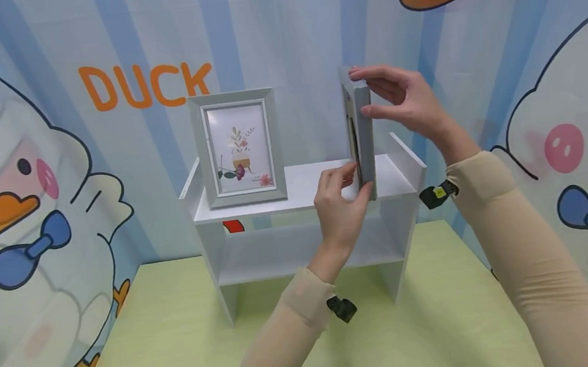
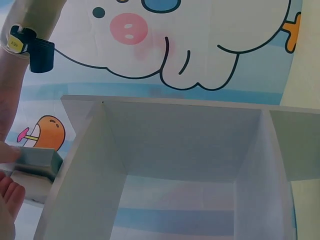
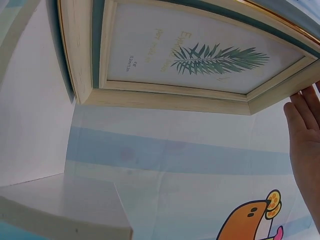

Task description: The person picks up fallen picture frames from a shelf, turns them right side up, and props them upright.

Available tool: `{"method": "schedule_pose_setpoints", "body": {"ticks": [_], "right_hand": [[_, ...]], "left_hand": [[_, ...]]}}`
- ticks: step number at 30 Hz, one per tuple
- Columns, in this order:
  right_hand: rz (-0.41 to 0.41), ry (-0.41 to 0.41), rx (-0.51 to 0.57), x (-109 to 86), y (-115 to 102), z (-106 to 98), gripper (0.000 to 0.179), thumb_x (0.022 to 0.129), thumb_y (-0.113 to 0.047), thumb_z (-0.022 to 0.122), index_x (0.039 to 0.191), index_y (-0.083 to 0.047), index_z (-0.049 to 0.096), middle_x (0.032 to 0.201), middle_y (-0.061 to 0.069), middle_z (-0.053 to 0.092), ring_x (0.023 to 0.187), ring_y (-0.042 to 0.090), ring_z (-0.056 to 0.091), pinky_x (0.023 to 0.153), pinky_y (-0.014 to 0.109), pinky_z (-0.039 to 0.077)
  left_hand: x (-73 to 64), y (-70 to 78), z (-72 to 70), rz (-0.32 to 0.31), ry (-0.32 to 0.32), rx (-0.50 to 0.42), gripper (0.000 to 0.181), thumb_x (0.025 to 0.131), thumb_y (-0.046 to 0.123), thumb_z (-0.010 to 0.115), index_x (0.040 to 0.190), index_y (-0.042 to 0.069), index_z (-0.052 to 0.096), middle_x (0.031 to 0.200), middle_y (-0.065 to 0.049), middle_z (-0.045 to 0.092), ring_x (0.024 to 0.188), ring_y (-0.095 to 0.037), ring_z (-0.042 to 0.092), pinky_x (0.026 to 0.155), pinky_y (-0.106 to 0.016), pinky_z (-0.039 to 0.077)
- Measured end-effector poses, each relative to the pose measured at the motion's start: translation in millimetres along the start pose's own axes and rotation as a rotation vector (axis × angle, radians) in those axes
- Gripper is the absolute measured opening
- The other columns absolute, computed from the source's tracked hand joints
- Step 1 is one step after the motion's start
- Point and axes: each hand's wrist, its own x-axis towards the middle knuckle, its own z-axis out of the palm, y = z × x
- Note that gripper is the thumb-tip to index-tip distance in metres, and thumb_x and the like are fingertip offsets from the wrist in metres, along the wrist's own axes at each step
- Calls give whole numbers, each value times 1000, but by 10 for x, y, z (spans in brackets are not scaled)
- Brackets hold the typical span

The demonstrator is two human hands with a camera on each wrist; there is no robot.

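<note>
In the head view a picture frame (image 1: 365, 136) stands almost edge-on at the right of a white shelf (image 1: 303, 200). My left hand (image 1: 342, 205) pinches its lower part, with fingers on the left side and thumb at the near edge. Higher up, my right hand (image 1: 410, 100) holds the top corner, fingers over the top and thumb on the near edge. The right wrist view shows its cream-bordered front with a green leaf print (image 3: 220, 60), and the right hand (image 3: 306, 135) at the corner. The left wrist view cuts off the left hand (image 2: 10, 205).
A second picture frame (image 1: 202, 151), grey with a flower-pot print, stands at the shelf's left end. Raised side boards (image 1: 408, 156) flank the shelf top. Below is a lower shelf board (image 1: 300, 250). The unit stands on a yellow-green table (image 1: 176, 333) before a duck-printed curtain (image 1: 309, 60).
</note>
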Motion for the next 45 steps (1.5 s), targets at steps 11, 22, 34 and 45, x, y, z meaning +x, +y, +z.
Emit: {"method": "schedule_pose_setpoints", "body": {"ticks": [11,22,34,45], "right_hand": [[39,20,25,-19,3,-39,48,80,3,69,126,-1,57,140,11,50,134,18,43,108,20,36],[54,17,18,-28,-3,-49,49,80,4,69,127,-1,56,140,11,50,134,18,43,108,19,36],[74,17,-2,-19,-13,-49,50,80,3,69,128,-2,56,139,10,51,133,18,44,108,20,36],[47,-26,12,36,9,-12,50,80,5,69,127,1,56,140,11,50,133,18,44,110,24,34]], "left_hand": [[-57,-78,-40,0,-57,42,37,72,5,80,106,1,67,94,-10,62,88,-18,63,78,-18,54],[-83,-137,-68,-77,-63,-4,29,74,8,80,101,2,70,91,-9,66,81,-18,67,75,-21,56],[-48,-135,-82,-92,-57,14,25,74,2,76,98,1,71,87,-10,65,80,-19,66,73,-20,57],[-22,-179,-198,-110,0,48,18,77,-1,67,93,1,72,84,-10,66,78,-18,66,70,-22,57]]}}
